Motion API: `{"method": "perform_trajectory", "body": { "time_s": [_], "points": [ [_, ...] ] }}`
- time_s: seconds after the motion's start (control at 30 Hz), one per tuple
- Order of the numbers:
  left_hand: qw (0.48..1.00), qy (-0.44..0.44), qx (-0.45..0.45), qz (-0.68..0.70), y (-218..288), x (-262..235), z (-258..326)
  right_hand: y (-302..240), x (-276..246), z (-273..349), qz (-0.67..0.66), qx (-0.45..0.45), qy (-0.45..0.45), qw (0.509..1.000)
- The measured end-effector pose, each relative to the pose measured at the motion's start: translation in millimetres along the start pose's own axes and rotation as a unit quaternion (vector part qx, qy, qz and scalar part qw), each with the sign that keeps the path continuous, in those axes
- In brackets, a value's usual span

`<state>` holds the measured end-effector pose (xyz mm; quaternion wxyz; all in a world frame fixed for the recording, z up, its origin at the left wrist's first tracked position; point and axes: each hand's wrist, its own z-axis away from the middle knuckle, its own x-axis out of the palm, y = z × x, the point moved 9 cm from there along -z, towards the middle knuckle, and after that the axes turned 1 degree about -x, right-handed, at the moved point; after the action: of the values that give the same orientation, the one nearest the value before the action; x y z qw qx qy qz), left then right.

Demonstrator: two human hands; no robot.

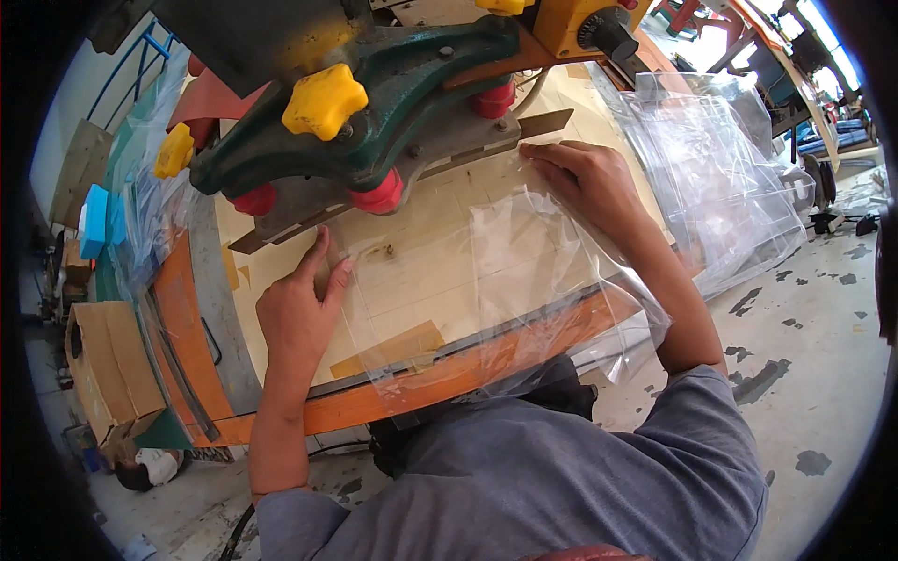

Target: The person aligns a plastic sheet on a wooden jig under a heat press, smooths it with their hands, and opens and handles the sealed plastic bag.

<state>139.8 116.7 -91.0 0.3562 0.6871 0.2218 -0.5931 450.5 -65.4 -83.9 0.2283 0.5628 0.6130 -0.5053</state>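
On plastic sheet (pixel 524 271), hands (pixel 297 313) (pixel 599 187) half-curled

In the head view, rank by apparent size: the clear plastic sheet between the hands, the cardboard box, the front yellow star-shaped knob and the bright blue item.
Largest to smallest:
1. Clear plastic sheet
2. Cardboard box
3. Yellow star-shaped knob
4. Bright blue item
The knob looks nearer the camera, so real sizes may differ.

Flr (pixel 814 365) pale grey w/ lots of dk worn patches, esp. R side. Wall (pixel 64 107) far L plain, off-white. Blue metal frame (pixel 144 58) nr it, brownish panel (pixel 80 173) below. Upper R: wood-edged bench or shelf (pixel 803 75), can't tell which, nr v. bright opening (pixel 831 39).
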Motion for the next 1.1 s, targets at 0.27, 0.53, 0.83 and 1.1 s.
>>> {"method": "perform_trajectory", "body": {
  "time_s": [0.27, 0.53, 0.83, 1.1],
  "points": [
    [1.0, 0.016, -0.007, -0.016, -7.7, -0.1, 3.3, -6.0, -0.1, -4.2, -0.001, 0.0, -0.001, 1.0],
    [0.999, 0.025, 0.028, -0.02, -1.0, 1.0, 3.6, -14.1, -6.1, -1.1, -0.022, 0.018, 0.002, 1.0],
    [0.999, 0.019, 0.029, -0.01, -4.3, -3.0, 5.0, -16.2, 0.0, -3.8, -0.041, 0.038, -0.015, 0.998],
    [0.999, 0.027, 0.038, -0.006, -6.2, 1.5, 5.8, -17.7, 1.4, -5.3, -0.038, 0.057, -0.017, 0.998]
  ]
}}
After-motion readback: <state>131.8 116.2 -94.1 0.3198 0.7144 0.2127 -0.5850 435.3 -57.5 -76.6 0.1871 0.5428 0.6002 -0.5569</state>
